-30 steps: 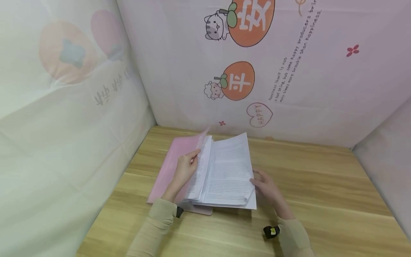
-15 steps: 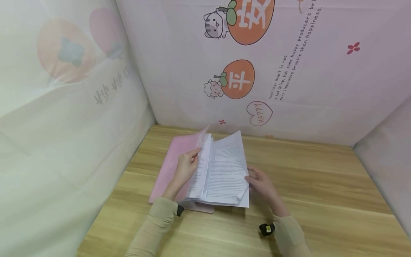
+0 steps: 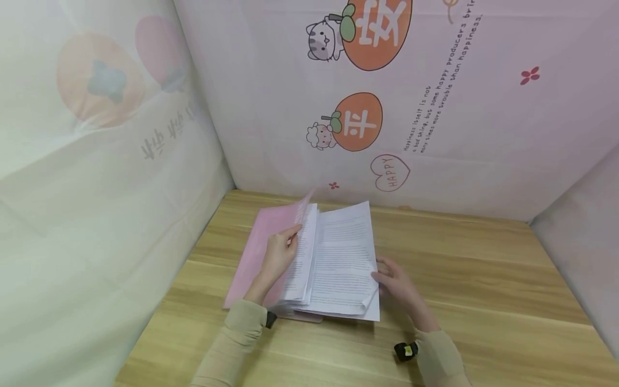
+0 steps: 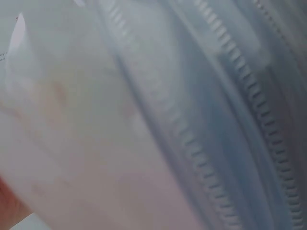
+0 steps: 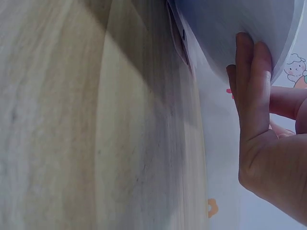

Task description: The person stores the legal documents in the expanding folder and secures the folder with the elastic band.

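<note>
A pink folder [image 3: 261, 242] lies opened on the wooden table, its cover raised at an angle. My left hand [image 3: 279, 255] pinches the edge of the cover beside the printed sheets [image 3: 343, 258]. Thumb in front and fingers behind, my right hand [image 3: 397, 282] holds the sheets by their right edge. The lower right corner of the top sheet curls over. In the right wrist view, the fingers [image 5: 254, 91] of that hand lie along the back of the lifted sheets [image 5: 216, 33]. Blurred clear plastic [image 4: 172, 96] with toothed strips fills the left wrist view.
The wooden table [image 3: 464, 279] reaches out on both sides of the folder. Behind it hangs a pale cloth [image 3: 464, 177] with cartoon prints, and another cloth wall [image 3: 96, 215] stands at the left. Each wrist wears a black strap [image 3: 405, 352].
My right hand and the sheets' right edge have shifted left, then slightly back toward the right and nearer to me. The left hand keeps its place on the cover.
</note>
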Demonstrator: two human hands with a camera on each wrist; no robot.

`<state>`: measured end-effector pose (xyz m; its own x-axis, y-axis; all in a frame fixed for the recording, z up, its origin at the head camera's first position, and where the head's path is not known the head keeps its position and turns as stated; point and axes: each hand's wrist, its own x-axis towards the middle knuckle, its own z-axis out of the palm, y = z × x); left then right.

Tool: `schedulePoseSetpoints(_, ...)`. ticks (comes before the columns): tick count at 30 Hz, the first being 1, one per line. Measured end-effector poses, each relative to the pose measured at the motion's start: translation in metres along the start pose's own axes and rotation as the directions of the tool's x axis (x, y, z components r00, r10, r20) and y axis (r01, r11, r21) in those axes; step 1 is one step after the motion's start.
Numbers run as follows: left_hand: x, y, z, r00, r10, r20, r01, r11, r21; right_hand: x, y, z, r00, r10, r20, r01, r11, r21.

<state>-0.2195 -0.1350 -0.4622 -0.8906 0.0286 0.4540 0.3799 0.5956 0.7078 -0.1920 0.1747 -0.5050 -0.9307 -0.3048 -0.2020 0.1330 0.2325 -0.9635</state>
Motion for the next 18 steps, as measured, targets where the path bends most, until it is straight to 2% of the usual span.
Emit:
schedulePoseSetpoints(9, -0.003, -0.002, 0.002, 1.000, -0.006, 0.015, 0.006, 1.000, -0.002, 0.010, -0.002, 0.007, 1.000, 0.014, 0.003, -0.014, 1.000, 0.016)
schedulePoseSetpoints(18, -0.003, -0.001, 0.002, 1.000, 0.002, 0.001, -0.002, 1.000, -0.031, 0.018, -0.008, 0.019, 1.000, 0.008, 0.008, -0.008, 1.000, -0.001)
